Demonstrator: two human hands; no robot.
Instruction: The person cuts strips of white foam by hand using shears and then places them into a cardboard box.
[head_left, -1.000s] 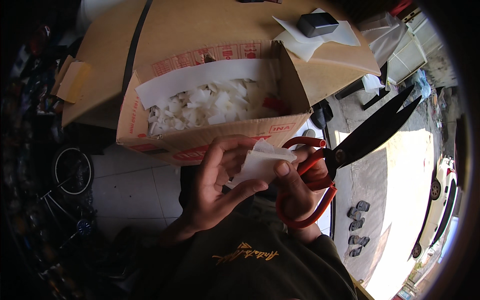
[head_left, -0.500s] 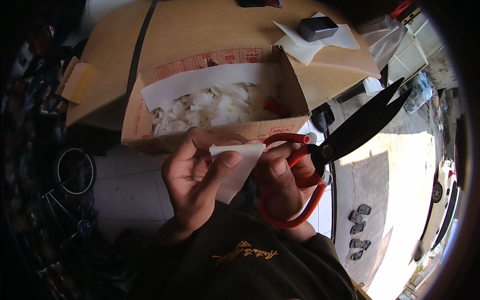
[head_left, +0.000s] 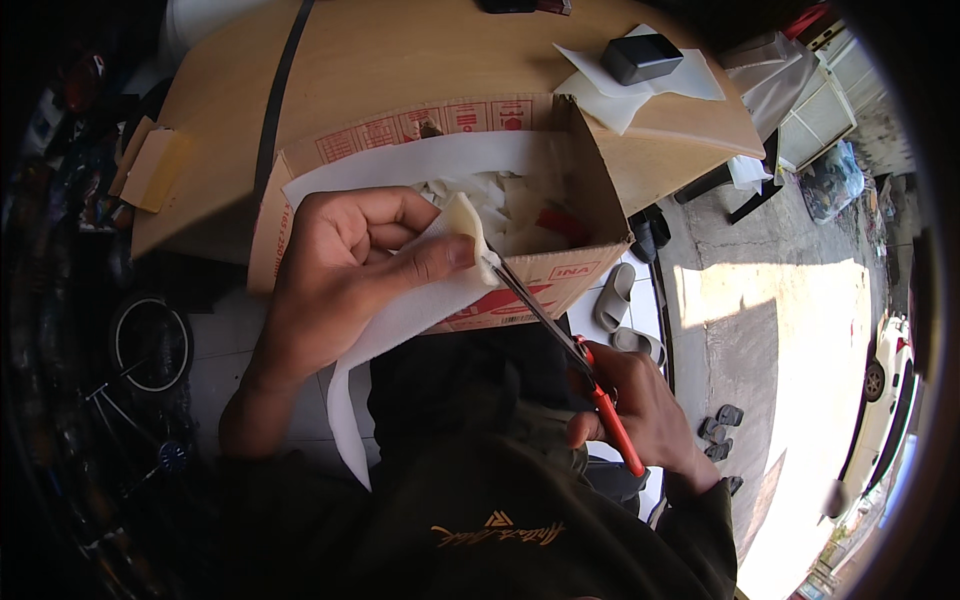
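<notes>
Over the near side of an open cardboard box [head_left: 592, 268], my left hand [head_left: 335, 265] pinches a white strip of soft, sheet-like material [head_left: 405, 312]. The strip folds over at the fingertips, and its long tail hangs down toward my lap. My right hand [head_left: 645, 395], lower and to the right, grips large red-handled scissors [head_left: 616, 430]. Their blades point up and left, with the tips at the strip's edge just right of my left thumb. Whether the blades have cut into the strip cannot be seen. Many white scraps [head_left: 490, 190] fill the box.
A longer white strip [head_left: 400, 158] lies along the box's far inside. Behind stands a tan table [head_left: 400, 60] bearing a dark box-shaped object [head_left: 642, 58] on white sheets [head_left: 700, 82]. Grey sandals [head_left: 614, 298] rest on the floor to the right; a bicycle wheel [head_left: 118, 340] is at left.
My left hand has risen, and the strip's long tail now shows. The scissors have swung from pointing up and right, away from the strip, to meeting its edge; my right hand moved right and down.
</notes>
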